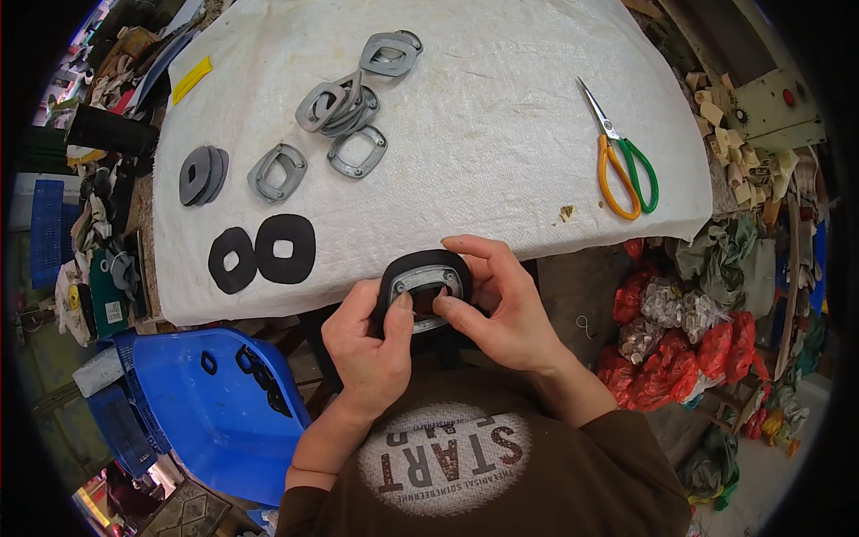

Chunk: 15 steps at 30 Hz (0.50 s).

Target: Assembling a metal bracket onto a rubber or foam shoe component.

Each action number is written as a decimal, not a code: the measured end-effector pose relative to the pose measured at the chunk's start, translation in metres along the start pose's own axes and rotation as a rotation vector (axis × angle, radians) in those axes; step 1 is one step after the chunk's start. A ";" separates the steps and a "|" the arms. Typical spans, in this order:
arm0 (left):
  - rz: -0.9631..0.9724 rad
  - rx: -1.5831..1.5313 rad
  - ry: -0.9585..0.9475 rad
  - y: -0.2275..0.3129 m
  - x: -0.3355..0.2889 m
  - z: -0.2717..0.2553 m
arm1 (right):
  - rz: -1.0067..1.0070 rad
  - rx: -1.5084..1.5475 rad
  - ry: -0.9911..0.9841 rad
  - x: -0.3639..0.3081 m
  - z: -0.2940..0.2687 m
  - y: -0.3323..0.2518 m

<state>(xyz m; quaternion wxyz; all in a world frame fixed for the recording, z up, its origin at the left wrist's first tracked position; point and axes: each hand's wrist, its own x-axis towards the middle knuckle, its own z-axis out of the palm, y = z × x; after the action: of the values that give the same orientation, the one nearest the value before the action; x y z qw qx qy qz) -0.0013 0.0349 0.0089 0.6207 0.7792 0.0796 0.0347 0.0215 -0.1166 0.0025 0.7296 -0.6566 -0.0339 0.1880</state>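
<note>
Just off the table's near edge, I hold a grey metal frame set against a black foam gasket, whose dark rim shows around it. My left hand grips the left side, thumb on the metal. On the right, my right hand pinches the gasket's rim, with its thumb over the frame's opening. Two black pads with square holes lie nearby, a left pad and a right pad. Farther back are a single metal frame, another frame and a heap of frames.
White woven sheeting covers the table. Scissors with orange and green handles lie at right. Grey pads are stacked at left. A blue tub holding black rings stands lower left; red plastic bags sit lower right.
</note>
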 end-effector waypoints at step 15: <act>-0.148 -0.315 0.056 0.000 0.012 -0.009 | -0.078 0.424 -0.031 0.001 -0.012 0.009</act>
<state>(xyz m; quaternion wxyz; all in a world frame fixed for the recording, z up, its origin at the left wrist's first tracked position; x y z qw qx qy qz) 0.0092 0.0457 0.0105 0.7336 0.6630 0.1476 0.0225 0.0244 -0.1270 -0.0083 0.8575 -0.4837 -0.0302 0.1728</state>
